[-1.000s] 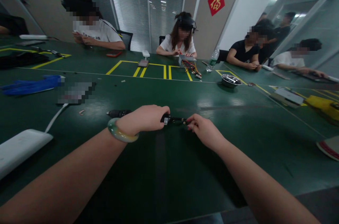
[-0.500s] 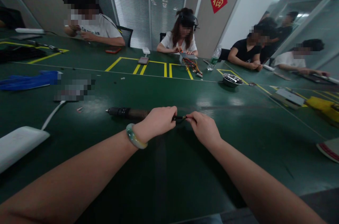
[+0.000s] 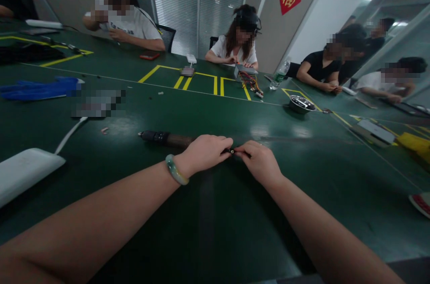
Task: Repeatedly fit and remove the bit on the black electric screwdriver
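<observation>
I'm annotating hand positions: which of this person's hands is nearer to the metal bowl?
The right hand. The metal bowl sits beyond it and to its right, not touched; the left hand is farther left, by the dark tool.

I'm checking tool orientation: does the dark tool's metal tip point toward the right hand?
No, the dark tool points its metal tip away from the right hand.

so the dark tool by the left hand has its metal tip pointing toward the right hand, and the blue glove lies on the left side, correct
Not quite: in the head view the metal tip of the dark tool points left, away from the right hand. The blue glove does lie on the left side.
</observation>
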`<state>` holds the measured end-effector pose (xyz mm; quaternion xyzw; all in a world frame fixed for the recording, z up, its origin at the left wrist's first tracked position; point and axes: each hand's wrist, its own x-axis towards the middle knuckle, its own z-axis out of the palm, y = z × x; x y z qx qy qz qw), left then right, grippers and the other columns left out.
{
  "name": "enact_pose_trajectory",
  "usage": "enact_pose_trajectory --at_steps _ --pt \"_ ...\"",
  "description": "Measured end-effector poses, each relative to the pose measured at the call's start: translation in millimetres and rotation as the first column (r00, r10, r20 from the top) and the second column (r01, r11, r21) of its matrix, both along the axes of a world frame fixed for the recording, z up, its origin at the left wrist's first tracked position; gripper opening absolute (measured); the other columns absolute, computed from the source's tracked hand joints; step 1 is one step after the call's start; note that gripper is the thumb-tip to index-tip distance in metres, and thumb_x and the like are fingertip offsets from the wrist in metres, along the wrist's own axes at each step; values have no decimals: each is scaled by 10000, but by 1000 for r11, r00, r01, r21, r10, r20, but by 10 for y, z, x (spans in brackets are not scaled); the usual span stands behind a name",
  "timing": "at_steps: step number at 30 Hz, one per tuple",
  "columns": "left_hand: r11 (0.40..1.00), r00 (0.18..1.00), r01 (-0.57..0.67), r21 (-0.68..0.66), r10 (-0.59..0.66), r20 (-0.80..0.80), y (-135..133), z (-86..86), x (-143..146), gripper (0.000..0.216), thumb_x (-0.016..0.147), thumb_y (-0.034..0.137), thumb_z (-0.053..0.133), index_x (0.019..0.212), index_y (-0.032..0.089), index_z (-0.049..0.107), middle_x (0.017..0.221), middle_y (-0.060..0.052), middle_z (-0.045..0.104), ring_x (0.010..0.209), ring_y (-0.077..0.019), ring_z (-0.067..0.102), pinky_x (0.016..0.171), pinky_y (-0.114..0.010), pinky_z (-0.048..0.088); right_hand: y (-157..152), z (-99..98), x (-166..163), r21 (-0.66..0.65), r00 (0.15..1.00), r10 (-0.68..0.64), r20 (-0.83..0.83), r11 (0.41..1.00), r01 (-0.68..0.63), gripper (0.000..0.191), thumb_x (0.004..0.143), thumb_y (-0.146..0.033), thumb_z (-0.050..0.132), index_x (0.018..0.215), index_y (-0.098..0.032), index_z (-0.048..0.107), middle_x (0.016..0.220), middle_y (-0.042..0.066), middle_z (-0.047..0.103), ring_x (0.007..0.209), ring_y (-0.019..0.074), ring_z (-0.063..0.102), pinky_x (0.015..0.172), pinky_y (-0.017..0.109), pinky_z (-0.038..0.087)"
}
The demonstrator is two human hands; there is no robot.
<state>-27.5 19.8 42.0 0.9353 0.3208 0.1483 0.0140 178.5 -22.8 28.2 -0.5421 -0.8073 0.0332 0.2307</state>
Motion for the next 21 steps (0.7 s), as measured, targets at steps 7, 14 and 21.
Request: enact_pose_trajectory --at_steps 7,14,21 --pt "1000 1000 1 -27 -1 -1 22 -6 1 162 922 361 527 946 203 554 934 -27 654 802 -177 623 666 -272 438 37 -8 3 -29 1000 5 -9 1000 -5 145 898 -240 583 979 -244 703 968 15 684 881 160 617 808 290 459" --pt "1000 1000 13 -18 -13 -1 40 -25 -3 152 927 356 525 931 206 554 903 -17 650 782 -175 620 663 -277 436 9 -7 -7 -7 1000 30 0 1000 -30 153 913 -251 565 985 -234 699 946 20 674 866 155 610 797 281 455" --pt "999 999 34 -7 -34 5 40 -22 -4 131 926 332 534 929 202 548 885 -12 645 774 -176 618 664 -277 438 14 -9 -42 3 998 60 26 998 -60 155 926 -240 544 984 -226 687 948 22 672 873 153 608 787 274 447"
